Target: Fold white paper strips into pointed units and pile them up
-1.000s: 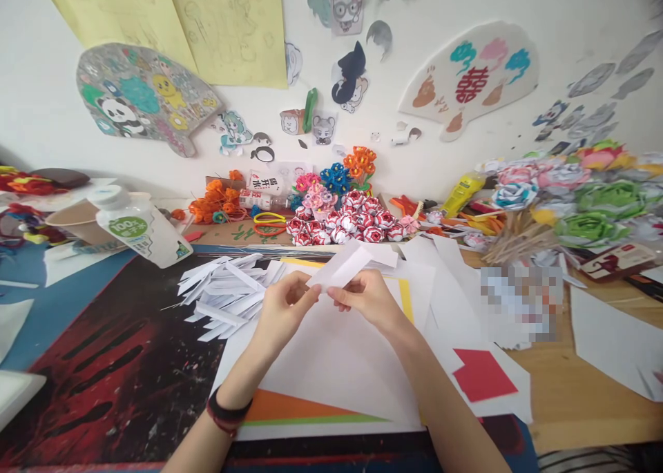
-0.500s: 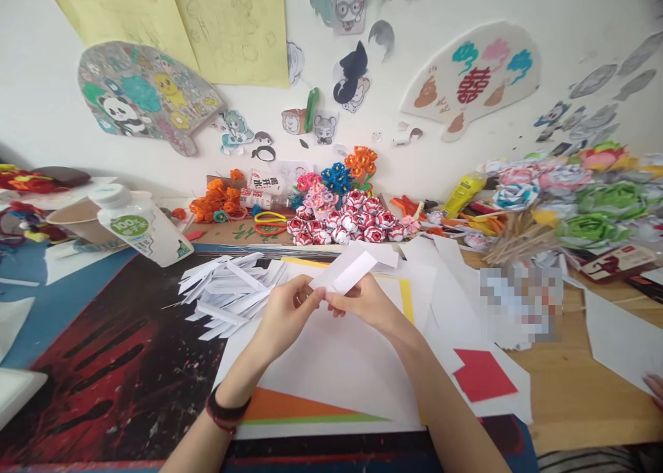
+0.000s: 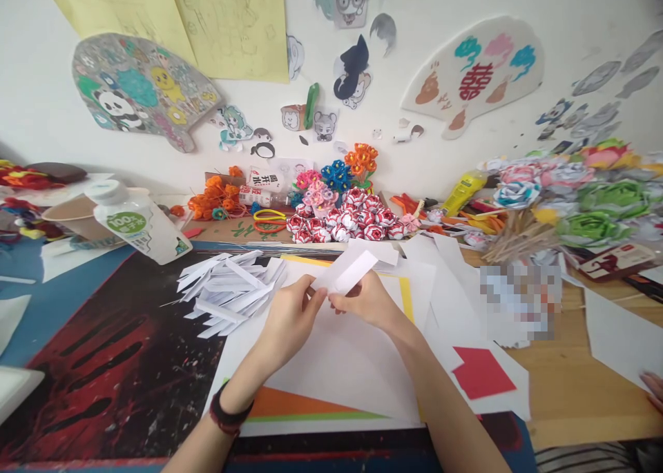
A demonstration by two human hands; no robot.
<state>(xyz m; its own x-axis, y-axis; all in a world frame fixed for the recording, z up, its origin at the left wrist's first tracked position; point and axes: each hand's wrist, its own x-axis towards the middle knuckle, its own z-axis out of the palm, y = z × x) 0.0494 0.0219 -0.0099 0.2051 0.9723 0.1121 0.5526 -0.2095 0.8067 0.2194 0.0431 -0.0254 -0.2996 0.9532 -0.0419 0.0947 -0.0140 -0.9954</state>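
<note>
A small folded strip of white paper (image 3: 352, 271) is held up above the stacked sheets, one crease running along it. My left hand (image 3: 293, 317) pinches its lower left end between thumb and fingers. My right hand (image 3: 365, 302) grips the lower right edge, the thumb in front and the fingers curled behind. Both thumb tips are close together at the bottom edge. Below lies a large white sheet (image 3: 342, 369) with orange, green and yellow paper showing at its borders. Left of my hands is a pile of folded white paper strips (image 3: 228, 290).
A white bottle (image 3: 142, 224) leans at the left beside a bowl (image 3: 75, 217). Red-and-white paper flowers (image 3: 347, 217) line the back. At right are a red paper piece (image 3: 484, 373), wooden sticks (image 3: 521, 235) and green flowers (image 3: 611, 200). Another person's hand (image 3: 653, 389) shows at the right edge.
My left hand has shifted slightly, its wrist moving a little to the right. The folded strip stays in both hands in nearly the same position.
</note>
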